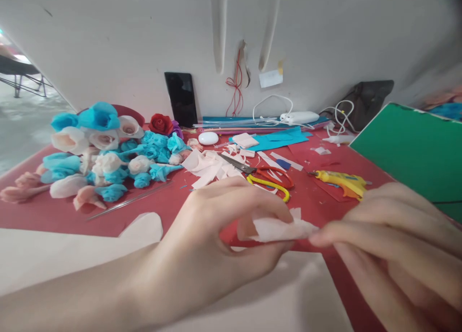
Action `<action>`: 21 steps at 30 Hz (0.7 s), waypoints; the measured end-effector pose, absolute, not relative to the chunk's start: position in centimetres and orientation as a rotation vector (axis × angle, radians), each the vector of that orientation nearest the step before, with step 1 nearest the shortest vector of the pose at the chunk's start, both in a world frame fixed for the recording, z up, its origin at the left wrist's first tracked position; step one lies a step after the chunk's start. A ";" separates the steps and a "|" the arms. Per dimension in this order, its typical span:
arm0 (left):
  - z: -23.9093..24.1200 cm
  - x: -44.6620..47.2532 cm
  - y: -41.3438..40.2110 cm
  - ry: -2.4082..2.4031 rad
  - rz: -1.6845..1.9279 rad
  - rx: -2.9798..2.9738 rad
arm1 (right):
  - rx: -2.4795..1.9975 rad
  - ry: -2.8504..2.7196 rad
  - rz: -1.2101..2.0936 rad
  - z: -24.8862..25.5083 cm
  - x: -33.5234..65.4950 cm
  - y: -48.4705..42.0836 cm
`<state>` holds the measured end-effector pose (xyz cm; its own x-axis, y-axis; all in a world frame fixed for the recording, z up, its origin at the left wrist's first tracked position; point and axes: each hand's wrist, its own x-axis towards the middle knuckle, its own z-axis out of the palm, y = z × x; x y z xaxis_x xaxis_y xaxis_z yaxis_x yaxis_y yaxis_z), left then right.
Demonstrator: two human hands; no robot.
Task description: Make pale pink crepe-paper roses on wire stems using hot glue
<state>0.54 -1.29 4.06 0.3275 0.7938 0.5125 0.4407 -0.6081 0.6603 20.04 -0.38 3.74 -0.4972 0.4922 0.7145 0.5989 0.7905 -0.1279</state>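
Between the thumb and fingers of my left hand (216, 231) is a pale, curled piece of crepe paper (277, 228), pinched from its upper and lower sides. My right hand (397, 245) closes its thumb and forefinger on the narrow right end of that same piece. Just beyond my left hand lie scissors (267, 175) with red and yellow handles. A yellow glue gun (339, 182) rests behind my right hand, partly covered by it. Pale paper scraps (209, 166) spread around the scissor blades.
Blue, white and pink paper flowers (108, 154) pile up at the left. A black phone (181, 99) leans on the back wall. A white case (208, 138), blue paper (277, 138) and a white cable block (299, 117) lie behind. A green board (415, 154) stands at right.
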 end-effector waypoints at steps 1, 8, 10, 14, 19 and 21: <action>4.0 0.5 -1.3 1.085 1.178 2.181 | -0.809 -2.176 -0.167 3.8 20.0 -0.5; 3.9 0.4 -1.3 1.087 1.183 2.161 | -0.729 -2.027 -0.058 4.2 19.2 -1.3; 4.0 0.4 -1.2 1.077 1.186 2.155 | -0.795 -2.054 -0.012 4.1 19.3 -1.4; 4.1 0.5 -1.2 1.108 1.188 2.175 | -0.796 -2.087 -0.005 4.2 19.9 -1.1; 4.1 0.4 -1.2 1.124 1.212 2.184 | -0.992 -2.065 0.026 4.4 20.6 -0.2; 4.2 0.4 -1.2 1.088 1.228 2.193 | -1.032 -2.130 0.042 4.4 20.8 0.1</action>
